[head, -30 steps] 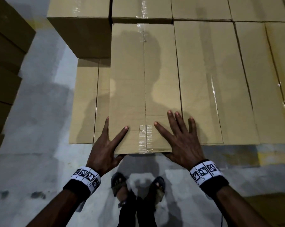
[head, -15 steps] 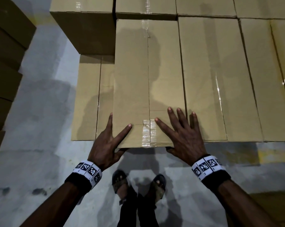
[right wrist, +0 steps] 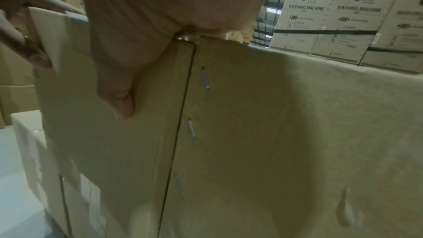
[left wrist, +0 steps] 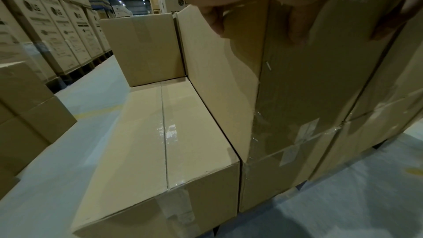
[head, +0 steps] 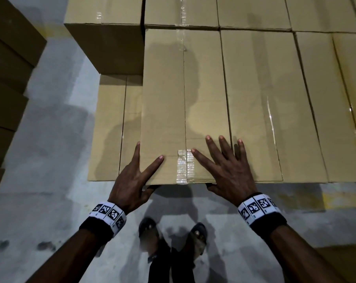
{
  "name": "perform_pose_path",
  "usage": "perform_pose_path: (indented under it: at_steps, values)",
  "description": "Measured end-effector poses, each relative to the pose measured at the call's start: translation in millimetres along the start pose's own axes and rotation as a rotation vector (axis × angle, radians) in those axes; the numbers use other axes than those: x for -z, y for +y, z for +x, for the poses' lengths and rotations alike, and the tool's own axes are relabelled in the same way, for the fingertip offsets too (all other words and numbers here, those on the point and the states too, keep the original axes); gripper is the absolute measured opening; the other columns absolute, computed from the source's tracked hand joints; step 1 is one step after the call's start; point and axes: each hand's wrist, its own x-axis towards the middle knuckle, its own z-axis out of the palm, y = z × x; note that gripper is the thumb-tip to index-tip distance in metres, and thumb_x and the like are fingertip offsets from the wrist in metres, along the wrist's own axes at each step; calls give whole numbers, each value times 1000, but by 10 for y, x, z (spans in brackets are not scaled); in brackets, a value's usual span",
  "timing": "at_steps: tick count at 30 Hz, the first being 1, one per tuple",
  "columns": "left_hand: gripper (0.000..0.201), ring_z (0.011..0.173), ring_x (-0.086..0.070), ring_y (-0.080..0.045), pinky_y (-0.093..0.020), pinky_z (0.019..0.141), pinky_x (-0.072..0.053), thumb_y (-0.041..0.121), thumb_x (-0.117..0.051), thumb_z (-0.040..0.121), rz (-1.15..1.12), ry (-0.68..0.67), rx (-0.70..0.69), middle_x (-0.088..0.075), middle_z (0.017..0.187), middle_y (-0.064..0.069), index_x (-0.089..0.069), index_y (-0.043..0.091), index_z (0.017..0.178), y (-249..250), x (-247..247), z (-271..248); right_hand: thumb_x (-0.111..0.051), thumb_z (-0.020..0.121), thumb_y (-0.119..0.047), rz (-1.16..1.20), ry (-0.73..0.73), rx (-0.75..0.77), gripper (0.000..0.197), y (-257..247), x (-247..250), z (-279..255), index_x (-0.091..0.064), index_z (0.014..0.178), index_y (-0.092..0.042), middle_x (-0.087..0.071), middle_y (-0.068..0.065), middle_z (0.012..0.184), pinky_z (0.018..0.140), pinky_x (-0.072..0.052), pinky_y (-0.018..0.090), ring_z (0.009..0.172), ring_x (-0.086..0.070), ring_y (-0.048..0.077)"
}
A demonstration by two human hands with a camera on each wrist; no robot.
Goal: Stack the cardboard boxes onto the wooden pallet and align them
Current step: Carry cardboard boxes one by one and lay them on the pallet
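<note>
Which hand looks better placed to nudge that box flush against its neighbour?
Probably the left hand: it wraps the box at its free left corner, so it can push rightward. The right hand lies flat over the seam with the neighbouring box.

Printed washing-machine cartons point(right wrist: 332, 17), grey concrete floor point(head: 56, 139), sandals point(head: 197, 235).
</note>
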Motion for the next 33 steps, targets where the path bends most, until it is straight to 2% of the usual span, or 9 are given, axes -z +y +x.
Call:
perform_pose_path:
  at_steps: [6, 10, 13, 15, 19, 27, 29, 31, 33]
  values:
    - [95, 118, -60, -50, -51, 81, -61, 34, -87, 80, -10, 21, 15, 2, 171, -22, -35, 34, 160, 27, 6, 5, -87, 63, -63, 32, 11, 11, 132, 49, -31, 8, -5, 164, -41, -5, 11, 173, 118, -13, 70, 157, -11, 43]
    - [96, 121, -60, -46, -50, 82, -60, 34, -89, 78, -41, 25, 68, 4, 173, -13, -37, 38, 159, 38, -9, -12, -86, 64, -66, 69, 14, -17, 133, 74, -69, -41, -3, 165, -40, 1, 9, 174, 120, -16, 67, 158, -7, 40]
    - [102, 122, -61, -44, -49, 81, -61, 33, -90, 77, -80, 34, 113, 0, 174, -7, -32, 42, 160, 58, -24, -36, -88, 62, -64, 120, 38, -88, 134, 153, -108, -130, -8, 165, -36, 6, 7, 174, 122, -18, 64, 159, -3, 38]
    - [103, 130, -57, -41, -48, 81, -62, 33, -90, 77, -120, 49, 169, -6, 174, -4, -29, 44, 159, 92, -36, -57, -90, 59, -64, 154, 68, -160, 134, 222, -143, -219, -14, 165, -32, 3, 7, 174, 122, -20, 62, 159, -4, 36]
    - [100, 145, -43, -31, -46, 93, -58, 30, -88, 80, -196, 69, 222, -13, 173, 1, -29, 44, 160, 150, -33, -75, -84, 63, -68, 207, 93, -293, 132, 313, -232, -359, -14, 166, -24, -3, 2, 174, 125, -17, 55, 160, -8, 26]
    - [104, 148, -38, -33, -50, 99, -53, 32, -86, 84, -184, 58, 349, -35, 165, -4, -17, 55, 159, 308, 2, -80, -82, 70, -62, 180, 118, -279, 125, 306, -273, -383, -15, 165, -17, -7, 5, 174, 125, -16, 56, 159, -11, 28]
    - [105, 145, -42, -35, -51, 100, -53, 31, -85, 84, -173, 35, 359, -39, 162, -5, -15, 55, 159, 321, 25, -82, -82, 70, -62, 185, 96, -275, 126, 310, -252, -388, -13, 166, -17, -5, 5, 174, 125, -17, 57, 159, -10, 28]
    - [111, 139, -48, -39, -53, 99, -55, 29, -86, 82, -130, -28, 366, -35, 164, -7, -11, 55, 160, 350, 78, -85, -83, 72, -61, 204, 41, -283, 127, 313, -189, -388, -8, 166, -19, 0, 4, 174, 125, -16, 57, 160, -7, 28]
    - [120, 136, -50, -44, -55, 97, -55, 28, -91, 76, -38, -95, 374, -21, 170, -12, -10, 52, 161, 430, 193, -110, -82, 75, -60, 235, -30, -286, 127, 297, -71, -400, -3, 166, -21, 4, 2, 174, 126, -15, 57, 160, -3, 27]
